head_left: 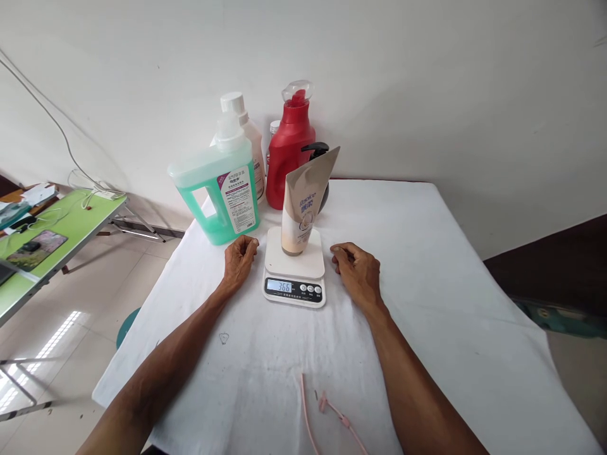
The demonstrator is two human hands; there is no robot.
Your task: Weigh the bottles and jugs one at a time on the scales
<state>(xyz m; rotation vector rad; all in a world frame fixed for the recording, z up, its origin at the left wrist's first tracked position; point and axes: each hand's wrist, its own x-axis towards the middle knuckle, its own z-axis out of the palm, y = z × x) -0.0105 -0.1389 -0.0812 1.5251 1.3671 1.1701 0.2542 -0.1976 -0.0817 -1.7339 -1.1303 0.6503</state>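
Observation:
A beige squeeze tube stands cap-down on a small white kitchen scale whose display reads 366. My left hand rests on the white tablecloth just left of the scale, fingers curled with nothing in them. On the cloth just right of the scale lies my right hand, fingers also curled and holding nothing. Neither hand touches the tube.
Behind the scale stand a green detergent jug, a white-capped bottle, a red bottle and a black pump dispenser. A pink cord lies near the table's front edge. A green side table stands at the left.

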